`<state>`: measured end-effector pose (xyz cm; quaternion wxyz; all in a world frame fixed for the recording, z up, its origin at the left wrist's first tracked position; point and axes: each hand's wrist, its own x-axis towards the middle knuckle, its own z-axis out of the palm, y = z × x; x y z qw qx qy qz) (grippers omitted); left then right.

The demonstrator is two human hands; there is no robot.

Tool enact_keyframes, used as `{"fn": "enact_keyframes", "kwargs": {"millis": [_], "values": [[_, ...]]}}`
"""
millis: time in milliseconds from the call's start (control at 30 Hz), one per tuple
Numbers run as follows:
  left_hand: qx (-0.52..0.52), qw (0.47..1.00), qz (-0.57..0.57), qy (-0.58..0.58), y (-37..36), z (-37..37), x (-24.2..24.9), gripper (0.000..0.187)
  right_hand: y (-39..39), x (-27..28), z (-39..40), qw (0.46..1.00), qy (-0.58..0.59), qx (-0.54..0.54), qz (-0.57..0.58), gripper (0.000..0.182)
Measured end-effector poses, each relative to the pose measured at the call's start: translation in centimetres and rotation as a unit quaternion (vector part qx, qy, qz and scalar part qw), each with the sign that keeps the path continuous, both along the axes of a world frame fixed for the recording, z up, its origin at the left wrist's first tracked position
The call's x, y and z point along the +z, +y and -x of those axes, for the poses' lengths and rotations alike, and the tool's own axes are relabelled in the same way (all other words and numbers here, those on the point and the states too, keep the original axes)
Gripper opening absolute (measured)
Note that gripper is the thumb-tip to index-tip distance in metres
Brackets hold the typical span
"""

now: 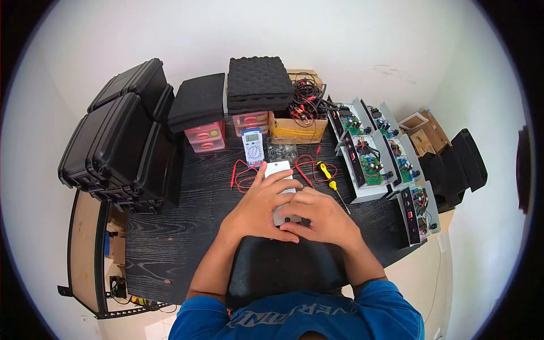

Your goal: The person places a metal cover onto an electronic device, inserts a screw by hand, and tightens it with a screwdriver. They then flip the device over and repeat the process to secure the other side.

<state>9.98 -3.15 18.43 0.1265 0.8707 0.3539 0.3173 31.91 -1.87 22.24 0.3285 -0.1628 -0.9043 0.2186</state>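
Note:
A light grey, flat-faced piece (277, 168) with a small hole near its far end lies in front of me, largely covered by my hands. My left hand (256, 208) grips it, fingers stretched across its top and thumb along the near side. At its near end, my right hand (324, 220) is closed, with curled fingers and thumb around a grey end bearing a black round fitting (287, 220). Whether something small sits in the right fingers is hidden. Just beyond is a white and blue multimeter (253, 147) with red leads (240, 177).
A yellow screwdriver (332, 185) lies right of my hands, near a clear box of screws (281, 152). Several open circuit-board housings (371, 164) stand at right. Black cases (107, 141) are stacked left. Behind are foam sheets (258, 79) and a cable box (294, 129).

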Motion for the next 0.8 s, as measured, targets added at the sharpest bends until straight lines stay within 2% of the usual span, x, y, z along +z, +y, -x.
{"fn": "enact_keyframes", "kwargs": {"millis": [100, 200, 267, 333, 400, 467, 500, 600, 633, 800], "values": [[-0.001, 1.000, 0.001, -0.001, 0.0, 0.0, 0.1, 0.087, 0.3, -0.5, 0.2, 1.000, -0.003, -0.011, -0.014, 0.023], [0.001, 1.000, -0.006, 0.002, 0.1, 0.0, 0.1, 0.085, 2.2, -0.7, -0.6, 0.999, 0.000, -0.014, 0.036, 0.024], [0.004, 1.000, -0.006, 0.013, 0.0, 0.0, 0.2, 0.082, 5.6, -2.2, 0.2, 0.975, 0.142, -0.036, 0.169, 0.025], [0.006, 0.999, -0.002, 0.035, -0.2, 0.0, 0.6, 0.079, 9.6, -3.1, 1.6, 0.965, 0.108, -0.191, 0.145, 0.025], [0.008, 1.000, -0.005, 0.029, -0.2, -0.1, 0.3, 0.078, 14.4, -5.5, 3.3, 0.959, 0.046, -0.268, 0.079, 0.025], [0.009, 1.000, -0.007, 0.026, -0.1, 0.0, 0.1, 0.076, 17.6, -7.1, 4.8, 0.940, -0.136, -0.307, 0.056, 0.025], [0.009, 1.000, -0.007, 0.025, -0.1, 0.0, 0.0, 0.075, 18.9, -8.2, 5.5, 0.919, -0.226, -0.321, 0.044, 0.027], [0.009, 1.000, -0.007, 0.021, -0.2, 0.0, 0.1, 0.073, 23.1, -13.9, 7.2, 0.864, -0.348, -0.362, -0.034, 0.026], [0.009, 1.000, -0.006, 0.019, -0.2, 0.0, 0.2, 0.072, 23.9, -13.7, 8.1, 0.835, -0.414, -0.362, 0.007, 0.032], [0.010, 1.000, -0.007, 0.019, -0.1, 0.0, 0.2, 0.071, 25.8, -15.3, 9.9, 0.812, -0.438, -0.384, 0.014, 0.041]]}}
